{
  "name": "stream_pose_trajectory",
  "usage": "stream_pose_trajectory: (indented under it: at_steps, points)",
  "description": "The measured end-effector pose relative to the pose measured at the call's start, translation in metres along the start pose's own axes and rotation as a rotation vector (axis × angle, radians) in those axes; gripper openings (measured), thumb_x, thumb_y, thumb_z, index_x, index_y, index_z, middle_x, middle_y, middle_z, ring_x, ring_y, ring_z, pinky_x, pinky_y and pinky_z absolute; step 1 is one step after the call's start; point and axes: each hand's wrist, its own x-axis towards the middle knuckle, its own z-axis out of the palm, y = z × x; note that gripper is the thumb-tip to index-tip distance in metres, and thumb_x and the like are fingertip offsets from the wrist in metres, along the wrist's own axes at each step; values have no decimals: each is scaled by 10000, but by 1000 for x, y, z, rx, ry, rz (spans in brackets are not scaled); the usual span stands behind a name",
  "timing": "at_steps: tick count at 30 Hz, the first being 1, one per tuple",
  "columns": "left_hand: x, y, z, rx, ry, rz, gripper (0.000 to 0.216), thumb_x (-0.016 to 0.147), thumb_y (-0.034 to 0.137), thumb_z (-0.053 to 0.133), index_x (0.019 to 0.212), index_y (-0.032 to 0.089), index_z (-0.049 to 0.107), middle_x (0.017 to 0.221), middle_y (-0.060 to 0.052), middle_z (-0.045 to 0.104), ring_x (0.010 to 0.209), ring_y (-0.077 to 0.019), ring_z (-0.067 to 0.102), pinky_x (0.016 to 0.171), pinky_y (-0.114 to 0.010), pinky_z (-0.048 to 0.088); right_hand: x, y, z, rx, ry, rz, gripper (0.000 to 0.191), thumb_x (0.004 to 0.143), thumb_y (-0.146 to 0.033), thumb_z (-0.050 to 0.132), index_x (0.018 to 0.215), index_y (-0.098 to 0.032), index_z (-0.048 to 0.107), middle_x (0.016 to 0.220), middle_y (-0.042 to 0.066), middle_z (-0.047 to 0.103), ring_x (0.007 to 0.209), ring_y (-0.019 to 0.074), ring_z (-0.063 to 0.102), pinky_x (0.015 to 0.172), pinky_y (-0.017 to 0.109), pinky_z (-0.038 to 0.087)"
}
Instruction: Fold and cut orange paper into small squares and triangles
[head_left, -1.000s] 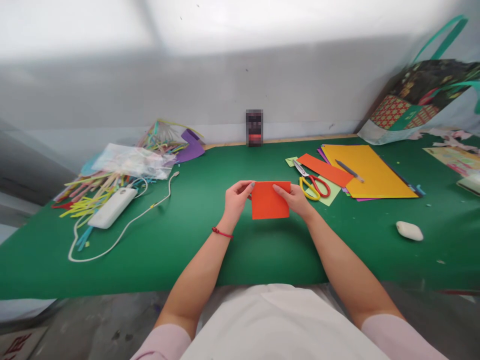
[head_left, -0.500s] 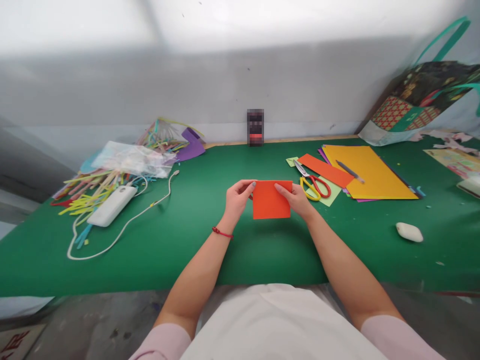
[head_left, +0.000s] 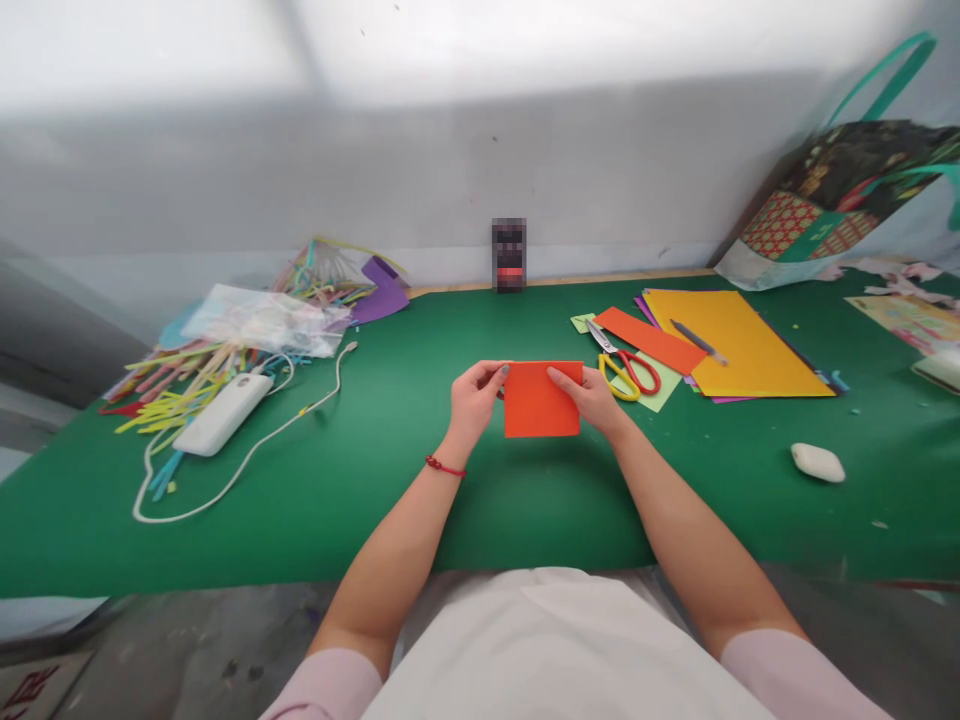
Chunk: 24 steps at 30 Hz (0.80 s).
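Between my two hands, a square of orange paper is held up over the green table, its face toward me. My left hand pinches its upper left edge between thumb and fingers. At the upper right edge, my right hand grips it with the thumb lying across the front. The fingers behind the sheet are hidden. Just right of my right hand lie scissors with one yellow and one red handle, on a light green paper. An orange strip rests beside them.
On the right are yellow sheets with a dark pen, a white case and a patterned bag. Paper strips, a plastic bag and a white power bank with a cable occupy the left. A blurred dark object stands by the wall.
Almost nothing differs. The whole view has shifted very slightly, and both hands keep the same hold on the orange paper.
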Motion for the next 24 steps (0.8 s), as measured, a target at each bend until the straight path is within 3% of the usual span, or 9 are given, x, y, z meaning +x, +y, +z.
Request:
stream_pose_trajectory:
  at_steps: [24]
  points:
    - [-3,2,1,6,11,-10,215,719,397,644,731,183,659,666,-14,646,592,-117,573,497,-229,462,-1,0,0,-15,-22,-3,421,613,-566,679,700,-154,661,720,58,691,651,200,650,538,283,515]
